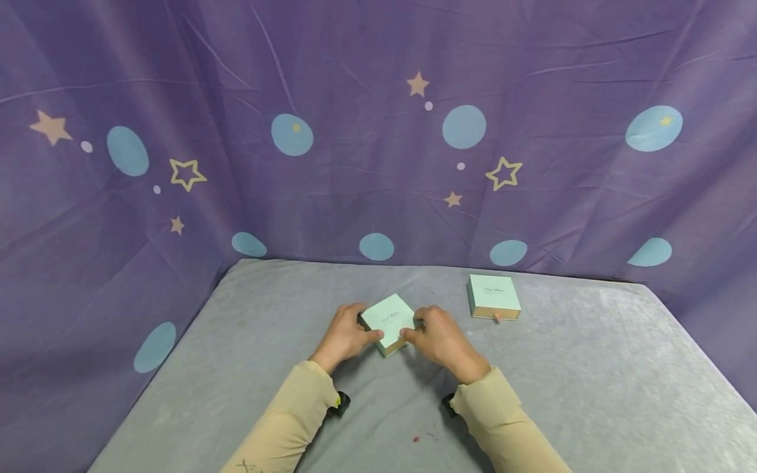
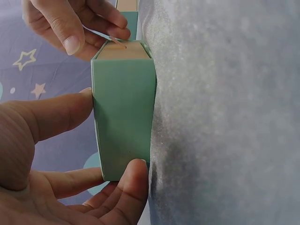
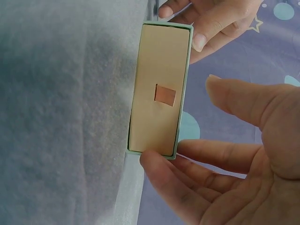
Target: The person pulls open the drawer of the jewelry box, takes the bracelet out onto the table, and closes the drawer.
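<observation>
- Left hand [image 1: 347, 335] is clamping thumb and fingers on a mint-green drawer box [image 1: 388, 320] midway across the grey cloth [image 1: 236, 394].
- Right hand [image 1: 441, 339] is touching the box's right corner, thumb standing apart.
- Matching drawer box [image 1: 495, 293] is lying far right.

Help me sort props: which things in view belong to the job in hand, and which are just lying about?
In the job:
front mint-green box, with its ribbon tab
left hand, gripping it
right hand, touching its edge

Apparently just lying about:
second box, untouched at back right
</observation>
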`<state>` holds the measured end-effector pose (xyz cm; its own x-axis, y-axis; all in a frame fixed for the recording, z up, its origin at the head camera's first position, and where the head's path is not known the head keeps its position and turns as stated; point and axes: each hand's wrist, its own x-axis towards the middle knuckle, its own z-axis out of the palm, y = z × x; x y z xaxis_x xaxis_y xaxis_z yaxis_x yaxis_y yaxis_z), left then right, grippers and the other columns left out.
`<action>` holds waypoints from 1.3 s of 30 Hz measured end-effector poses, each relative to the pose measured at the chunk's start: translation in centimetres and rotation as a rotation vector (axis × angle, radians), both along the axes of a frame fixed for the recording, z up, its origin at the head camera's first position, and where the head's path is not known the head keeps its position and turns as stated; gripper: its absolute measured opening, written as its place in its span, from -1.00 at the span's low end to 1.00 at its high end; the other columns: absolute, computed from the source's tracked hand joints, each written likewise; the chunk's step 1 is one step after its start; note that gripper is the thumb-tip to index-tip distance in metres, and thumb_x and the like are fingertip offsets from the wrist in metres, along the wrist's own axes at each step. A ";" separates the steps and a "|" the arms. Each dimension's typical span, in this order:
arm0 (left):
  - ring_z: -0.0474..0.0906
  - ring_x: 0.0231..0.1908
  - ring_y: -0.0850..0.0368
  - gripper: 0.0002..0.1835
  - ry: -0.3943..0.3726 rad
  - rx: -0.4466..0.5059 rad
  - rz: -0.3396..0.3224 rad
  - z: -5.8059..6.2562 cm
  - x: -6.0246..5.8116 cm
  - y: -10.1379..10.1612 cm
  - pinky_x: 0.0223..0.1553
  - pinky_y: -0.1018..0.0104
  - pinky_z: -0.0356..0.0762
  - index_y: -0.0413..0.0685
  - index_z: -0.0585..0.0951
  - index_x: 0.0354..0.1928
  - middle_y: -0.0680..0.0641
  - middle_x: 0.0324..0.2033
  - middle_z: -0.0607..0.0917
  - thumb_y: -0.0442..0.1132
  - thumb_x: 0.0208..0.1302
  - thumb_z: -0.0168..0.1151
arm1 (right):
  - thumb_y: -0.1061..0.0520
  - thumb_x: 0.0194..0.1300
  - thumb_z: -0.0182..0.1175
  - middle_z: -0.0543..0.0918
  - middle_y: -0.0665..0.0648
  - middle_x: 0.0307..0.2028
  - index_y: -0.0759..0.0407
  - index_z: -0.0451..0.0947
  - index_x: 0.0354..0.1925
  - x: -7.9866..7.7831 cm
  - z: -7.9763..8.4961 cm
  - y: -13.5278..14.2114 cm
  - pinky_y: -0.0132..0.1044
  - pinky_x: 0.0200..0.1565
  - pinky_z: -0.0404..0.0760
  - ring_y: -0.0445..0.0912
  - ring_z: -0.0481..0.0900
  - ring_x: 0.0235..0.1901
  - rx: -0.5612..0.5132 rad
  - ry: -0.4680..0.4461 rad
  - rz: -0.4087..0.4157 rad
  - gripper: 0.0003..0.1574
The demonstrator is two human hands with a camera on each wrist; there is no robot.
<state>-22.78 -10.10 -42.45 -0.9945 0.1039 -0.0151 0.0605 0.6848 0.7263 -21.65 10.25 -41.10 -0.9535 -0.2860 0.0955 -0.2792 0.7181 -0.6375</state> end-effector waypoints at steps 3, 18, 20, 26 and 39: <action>0.47 -0.09 -0.06 -0.25 0.017 -0.019 0.005 0.0 0.0 0.0 -0.01 0.06 0.50 -0.34 0.41 0.24 -0.34 0.12 0.42 -0.11 0.05 0.46 | 0.03 0.21 0.33 0.55 0.11 -0.35 0.22 0.61 -0.28 0.1 0.0 0.0 -0.26 -0.45 0.48 -0.11 0.45 -0.47 0.018 0.008 -0.009 -0.74; 0.42 -0.01 -0.12 -0.29 0.033 -0.062 0.004 0.3 0.2 0.2 0.10 0.02 0.43 -0.32 0.48 0.16 -0.31 0.01 0.46 -0.08 0.02 0.48 | 0.00 0.23 0.32 0.61 0.21 -0.17 0.30 0.59 -0.05 0.3 0.0 0.0 -0.15 -0.29 0.58 0.00 0.57 -0.25 0.031 0.038 0.012 -0.55; 0.41 -0.04 -0.10 -0.30 0.029 -0.059 0.003 0.3 0.2 0.2 0.08 0.03 0.43 -0.32 0.48 0.15 -0.30 0.00 0.46 -0.08 0.02 0.48 | -0.01 0.23 0.32 0.61 0.22 -0.14 0.32 0.58 -0.03 0.2 -0.1 -0.1 -0.12 -0.25 0.60 0.03 0.58 -0.22 0.031 0.036 0.016 -0.52; 0.42 -0.01 -0.14 -0.27 0.012 -0.058 0.019 0.2 0.2 0.0 0.09 0.00 0.43 -0.33 0.45 0.21 -0.33 0.04 0.44 -0.06 0.06 0.44 | -0.06 0.24 0.30 0.54 0.32 -0.02 0.39 0.51 0.08 0.3 -0.1 -0.2 -0.01 -0.10 0.59 0.10 0.55 -0.11 0.036 0.063 -0.054 -0.37; 0.45 -0.01 -0.12 -0.40 0.035 -0.051 0.003 0.0 0.1 0.0 0.07 0.00 0.44 -0.30 0.54 0.09 -0.28 -0.01 0.53 -0.09 0.07 0.44 | -0.02 0.19 0.34 0.57 0.10 -0.43 0.21 0.58 -0.32 0.3 -0.1 0.0 -0.24 -0.50 0.49 -0.11 0.48 -0.52 0.079 0.078 -0.079 -0.69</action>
<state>-22.69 -10.09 -42.41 -0.9948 0.1013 0.0146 0.0835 0.7209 0.6880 -21.31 10.27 -41.16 -0.9639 -0.2196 0.1507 -0.2663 0.7869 -0.5567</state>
